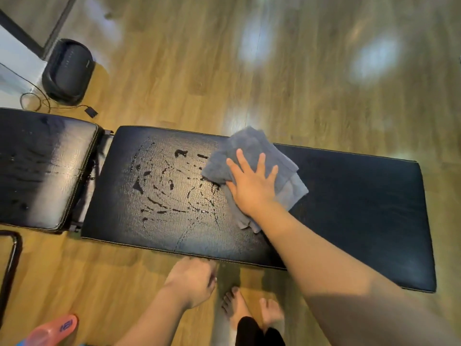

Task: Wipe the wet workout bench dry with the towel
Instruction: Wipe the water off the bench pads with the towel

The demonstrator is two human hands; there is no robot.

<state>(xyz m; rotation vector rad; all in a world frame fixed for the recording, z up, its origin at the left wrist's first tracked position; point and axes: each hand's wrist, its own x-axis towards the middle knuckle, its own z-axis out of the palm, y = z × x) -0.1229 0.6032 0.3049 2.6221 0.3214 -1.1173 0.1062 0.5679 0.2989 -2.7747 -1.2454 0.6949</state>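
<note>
The black padded workout bench (349, 208) runs left to right across the view. Streaks and beads of water (172, 186) cover the left half of its long pad. A crumpled grey towel (252, 146) lies on the pad just right of the wet patch. My right hand (252, 183) presses flat on the towel, fingers spread. My left hand (192, 280) hangs at the bench's near edge, fingers curled, holding nothing that I can see. The pad's right half looks dry.
A second black pad (42, 168) adjoins on the left, with a few wet marks. A dark oval device (67, 71) and a cable (50, 106) sit on the wooden floor behind it. My bare feet (249, 310) stand near the bench. A red bottle (52, 330) is bottom left.
</note>
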